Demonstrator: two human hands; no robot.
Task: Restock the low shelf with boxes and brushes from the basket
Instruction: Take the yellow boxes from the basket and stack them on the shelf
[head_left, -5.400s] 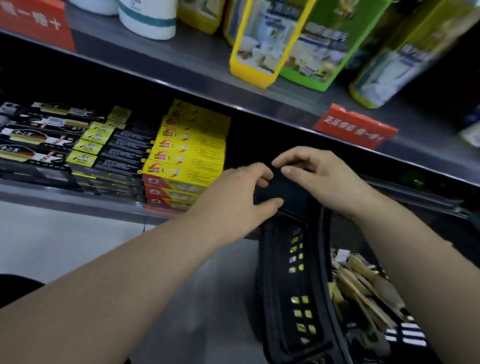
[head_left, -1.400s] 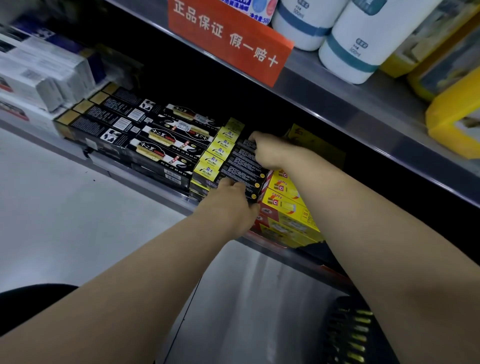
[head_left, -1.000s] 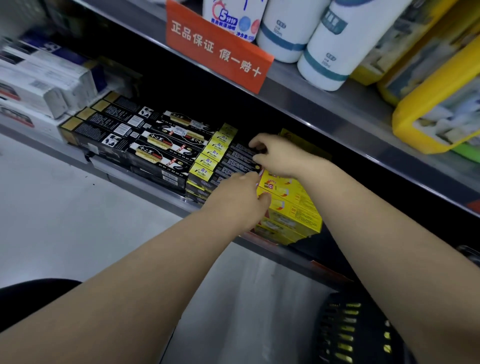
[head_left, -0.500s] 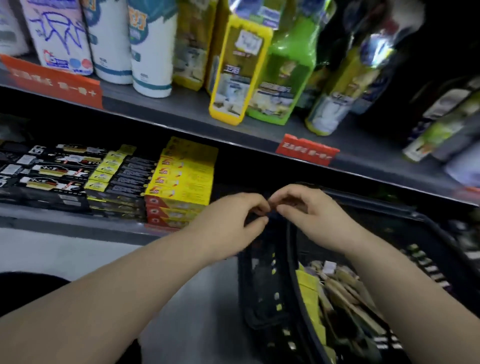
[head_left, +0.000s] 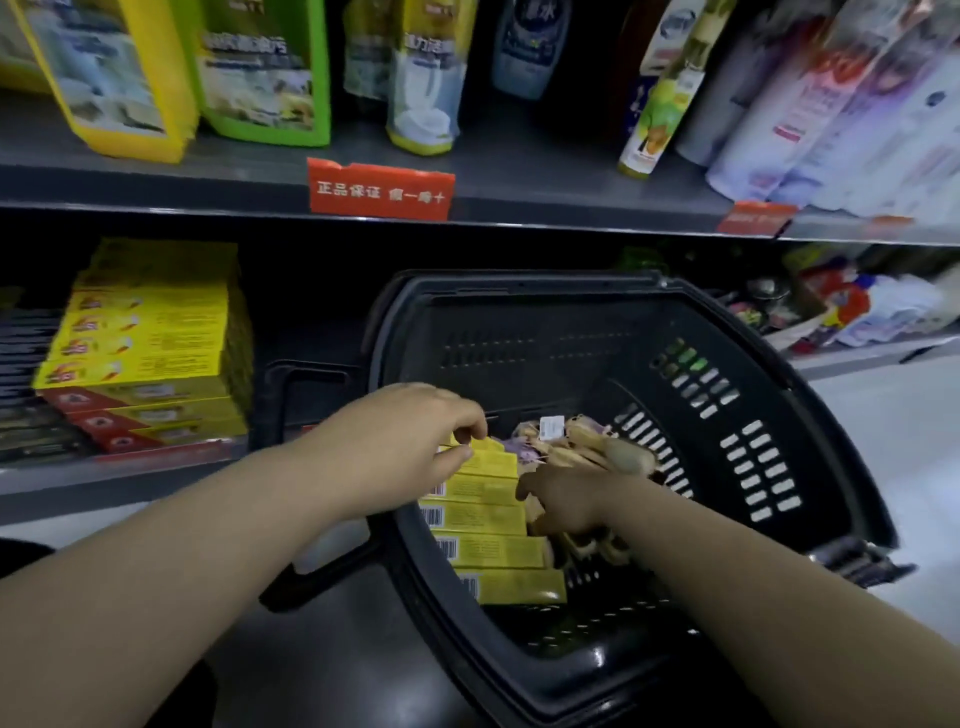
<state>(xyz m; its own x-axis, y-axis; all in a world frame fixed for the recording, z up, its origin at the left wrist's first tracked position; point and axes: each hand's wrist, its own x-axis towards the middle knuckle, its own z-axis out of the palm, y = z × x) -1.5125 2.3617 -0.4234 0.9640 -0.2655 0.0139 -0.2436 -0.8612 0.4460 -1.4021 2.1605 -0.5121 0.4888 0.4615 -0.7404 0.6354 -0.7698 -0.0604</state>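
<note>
Several yellow boxes (head_left: 488, 519), brushes (head_left: 582, 447) in basket (head_left: 727, 467) — left hand (head_left: 410, 441) fingers pinching box, right hand (head_left: 566, 499) unclear.

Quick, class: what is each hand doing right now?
Left hand: pinching the top yellow box in the basket.
Right hand: on the boxes, grip unclear.

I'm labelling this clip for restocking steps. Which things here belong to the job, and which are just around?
Job:
- black basket
- yellow boxes in it
- wooden brushes in it
- yellow stack on the low shelf
- left hand, right hand

Around:
- upper-shelf cleaner packs
- red tag
</note>
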